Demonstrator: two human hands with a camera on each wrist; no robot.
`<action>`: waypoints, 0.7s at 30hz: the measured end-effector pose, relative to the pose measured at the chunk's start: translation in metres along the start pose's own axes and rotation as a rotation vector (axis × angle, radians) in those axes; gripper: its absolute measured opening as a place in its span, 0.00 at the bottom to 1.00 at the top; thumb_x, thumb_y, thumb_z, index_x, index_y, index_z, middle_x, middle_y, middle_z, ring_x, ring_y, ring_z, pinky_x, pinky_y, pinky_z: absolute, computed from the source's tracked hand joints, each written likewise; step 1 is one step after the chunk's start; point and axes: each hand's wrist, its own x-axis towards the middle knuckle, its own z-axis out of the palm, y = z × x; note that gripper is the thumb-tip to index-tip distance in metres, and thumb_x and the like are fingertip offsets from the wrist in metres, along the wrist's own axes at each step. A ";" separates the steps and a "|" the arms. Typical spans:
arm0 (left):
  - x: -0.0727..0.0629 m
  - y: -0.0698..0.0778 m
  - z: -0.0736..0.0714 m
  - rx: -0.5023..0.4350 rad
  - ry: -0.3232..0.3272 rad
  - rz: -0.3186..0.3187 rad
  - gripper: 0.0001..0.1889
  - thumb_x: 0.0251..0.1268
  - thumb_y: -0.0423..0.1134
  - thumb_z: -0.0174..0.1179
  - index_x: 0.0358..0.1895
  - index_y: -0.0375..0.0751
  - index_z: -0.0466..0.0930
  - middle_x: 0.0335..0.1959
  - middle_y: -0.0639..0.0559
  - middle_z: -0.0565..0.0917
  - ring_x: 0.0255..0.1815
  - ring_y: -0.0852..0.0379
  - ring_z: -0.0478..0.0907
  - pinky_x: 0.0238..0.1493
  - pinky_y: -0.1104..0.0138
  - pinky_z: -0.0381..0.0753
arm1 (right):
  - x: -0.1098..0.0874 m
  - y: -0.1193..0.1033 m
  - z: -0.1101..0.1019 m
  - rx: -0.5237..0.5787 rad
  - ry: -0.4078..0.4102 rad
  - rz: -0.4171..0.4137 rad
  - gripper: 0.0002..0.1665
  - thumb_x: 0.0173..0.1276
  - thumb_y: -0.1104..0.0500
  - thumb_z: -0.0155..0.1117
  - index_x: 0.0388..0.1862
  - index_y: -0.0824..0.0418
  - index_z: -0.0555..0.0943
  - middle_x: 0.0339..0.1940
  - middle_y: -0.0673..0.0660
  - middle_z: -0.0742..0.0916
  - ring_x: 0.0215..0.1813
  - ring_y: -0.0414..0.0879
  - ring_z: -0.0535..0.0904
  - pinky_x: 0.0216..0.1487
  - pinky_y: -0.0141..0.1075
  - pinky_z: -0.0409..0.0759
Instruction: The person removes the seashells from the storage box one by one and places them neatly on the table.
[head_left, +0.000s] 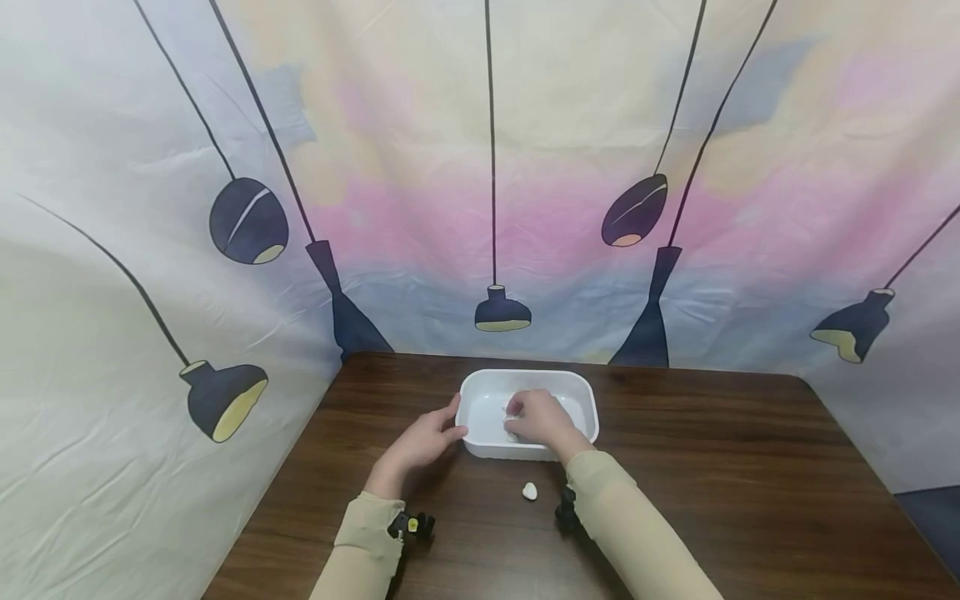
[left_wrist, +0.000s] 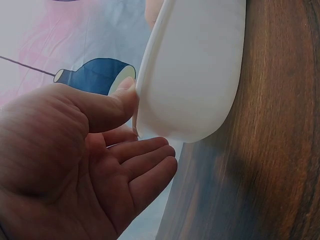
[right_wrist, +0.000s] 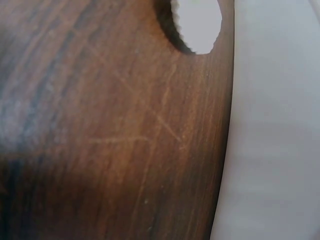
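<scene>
Fingers (head_left: 444,413) nearly straight, your left hand (head_left: 422,438) touches the white tray (head_left: 510,452) in head view; your right hand (head_left: 542,418) curls inside it, grip unclear. Left wrist: thumb (left_wrist: 112,109) at the rim (left_wrist: 151,50). Right wrist: ridged white piece (right_wrist: 200,25) on the tabletop (right_wrist: 100,125), near the tray.

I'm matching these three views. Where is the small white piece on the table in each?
Head: the small white piece lies low, near mid-width, before the white tray.
Left wrist: not in it.
Right wrist: piece at top edge, right of centre.
Shared landmark: the wooden tabletop.
</scene>
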 end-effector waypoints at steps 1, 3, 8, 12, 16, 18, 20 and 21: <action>0.000 0.000 0.000 0.000 0.000 -0.002 0.36 0.83 0.42 0.60 0.85 0.35 0.58 0.81 0.37 0.68 0.80 0.38 0.67 0.78 0.41 0.66 | 0.000 -0.001 -0.001 0.000 -0.002 0.000 0.07 0.61 0.58 0.79 0.37 0.56 0.89 0.37 0.48 0.91 0.41 0.45 0.84 0.52 0.45 0.85; -0.001 0.000 0.000 0.000 0.004 -0.004 0.36 0.83 0.43 0.60 0.85 0.36 0.58 0.81 0.37 0.68 0.80 0.38 0.67 0.78 0.40 0.66 | -0.002 -0.002 -0.002 0.003 -0.008 0.007 0.05 0.62 0.58 0.78 0.36 0.55 0.90 0.36 0.48 0.90 0.40 0.45 0.83 0.52 0.45 0.85; -0.001 0.001 0.000 -0.006 0.007 -0.010 0.36 0.83 0.42 0.60 0.85 0.36 0.57 0.81 0.38 0.67 0.81 0.38 0.66 0.78 0.41 0.65 | -0.003 -0.004 -0.004 0.003 -0.024 0.036 0.03 0.64 0.57 0.78 0.34 0.54 0.90 0.34 0.48 0.90 0.39 0.44 0.82 0.52 0.45 0.84; -0.001 0.001 0.000 -0.007 0.010 -0.011 0.36 0.83 0.41 0.60 0.85 0.36 0.57 0.81 0.38 0.67 0.81 0.38 0.66 0.78 0.41 0.65 | -0.003 -0.003 -0.003 0.005 -0.036 0.048 0.03 0.65 0.57 0.78 0.33 0.55 0.91 0.33 0.48 0.89 0.39 0.44 0.82 0.52 0.45 0.84; 0.000 0.001 0.000 -0.007 0.009 -0.015 0.36 0.83 0.42 0.60 0.85 0.36 0.57 0.81 0.38 0.67 0.81 0.39 0.66 0.79 0.41 0.65 | -0.002 -0.003 -0.003 0.023 -0.046 0.057 0.03 0.65 0.57 0.79 0.34 0.55 0.92 0.33 0.48 0.90 0.40 0.45 0.83 0.53 0.45 0.85; 0.000 0.002 0.000 -0.004 0.007 -0.015 0.36 0.83 0.42 0.60 0.85 0.36 0.57 0.81 0.38 0.67 0.81 0.38 0.66 0.78 0.41 0.65 | -0.002 -0.003 -0.004 0.033 -0.050 0.063 0.03 0.64 0.58 0.79 0.34 0.56 0.92 0.33 0.48 0.90 0.40 0.45 0.84 0.54 0.45 0.85; 0.001 0.002 -0.001 -0.004 0.004 -0.018 0.36 0.83 0.42 0.60 0.85 0.36 0.57 0.81 0.38 0.67 0.81 0.38 0.66 0.78 0.41 0.64 | -0.002 -0.002 -0.005 0.041 -0.051 0.069 0.03 0.64 0.58 0.79 0.34 0.56 0.92 0.33 0.47 0.90 0.41 0.45 0.84 0.54 0.46 0.85; 0.001 0.002 -0.001 -0.004 0.005 -0.020 0.36 0.83 0.42 0.60 0.85 0.36 0.57 0.81 0.38 0.67 0.81 0.38 0.66 0.78 0.41 0.65 | -0.002 -0.002 -0.005 0.041 -0.050 0.070 0.03 0.64 0.58 0.79 0.35 0.56 0.92 0.33 0.47 0.90 0.41 0.44 0.84 0.54 0.45 0.86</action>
